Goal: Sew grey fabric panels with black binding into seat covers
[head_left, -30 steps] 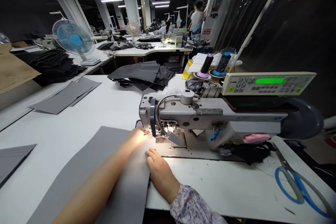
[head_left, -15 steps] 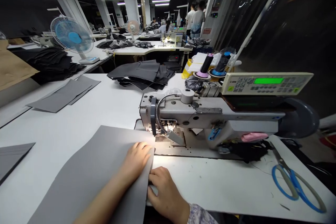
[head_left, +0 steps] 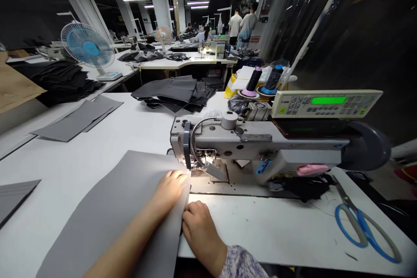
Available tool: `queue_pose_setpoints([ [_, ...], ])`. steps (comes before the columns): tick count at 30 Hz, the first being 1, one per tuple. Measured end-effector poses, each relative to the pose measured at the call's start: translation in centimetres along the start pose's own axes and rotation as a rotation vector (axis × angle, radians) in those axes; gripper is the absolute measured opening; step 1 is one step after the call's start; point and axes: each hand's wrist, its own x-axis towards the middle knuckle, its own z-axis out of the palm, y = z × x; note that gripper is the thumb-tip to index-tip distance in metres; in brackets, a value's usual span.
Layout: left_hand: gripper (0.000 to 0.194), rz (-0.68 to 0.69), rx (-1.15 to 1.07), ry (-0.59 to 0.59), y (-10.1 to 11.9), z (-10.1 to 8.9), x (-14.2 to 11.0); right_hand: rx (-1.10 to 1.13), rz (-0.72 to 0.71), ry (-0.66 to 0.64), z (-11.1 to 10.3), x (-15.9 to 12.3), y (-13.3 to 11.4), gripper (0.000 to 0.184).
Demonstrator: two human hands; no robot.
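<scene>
Grey panel [head_left: 104, 208]: one, flat on white tabletop [head_left: 260, 230], far right corner at sewing machine [head_left: 254, 145]. Left hand [head_left: 170, 187]: laid flat over panel, grasping nothing. Right hand [head_left: 201, 232]: fingers curled at panel's right edge; grip unclear.

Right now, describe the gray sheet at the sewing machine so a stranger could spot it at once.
Find the sewing machine on the white table; the gray sheet spreads leftward from its lit end. The left hand rests on top, and the right hand is at its right edge. Unlike the other gray pieces farther left, it has hands on it.
</scene>
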Motion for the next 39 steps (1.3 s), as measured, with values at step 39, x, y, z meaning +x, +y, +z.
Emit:
queue_pose_setpoints([
  [39, 0.025, 0.066, -0.244, 0.186, -3.1, 1.5, 3.1, -0.084, -0.001, -0.018, -1.8, 6.9, 5.1, 0.024],
])
